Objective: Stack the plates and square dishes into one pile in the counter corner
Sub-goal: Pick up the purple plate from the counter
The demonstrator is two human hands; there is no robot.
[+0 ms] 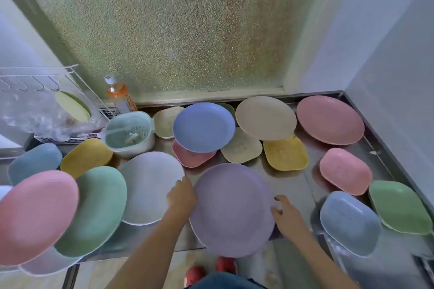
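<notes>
A lilac round plate [232, 209] lies at the front of the steel counter [291, 183], overhanging its edge. My left hand [181, 197] grips its left rim. My right hand [285, 214] touches its right rim with fingers loosely spread. A pink round plate [330, 119] sits in the far right corner. Beige [265, 117] and blue [203, 127] round plates lie behind, over pink [191, 157], cream [242, 150] and yellow [285, 152] square dishes. Pink [345, 171], green [399, 206] and blue [350, 223] square dishes lie at right.
At left, white [150, 187], green [96, 209] and pink [35, 216] round plates overlap, with blue [35, 162] and yellow [87, 156] dishes behind. A strainer basket [129, 134], a bottle [119, 94] and a wire rack [47, 101] stand at the back left. Walls close the right side.
</notes>
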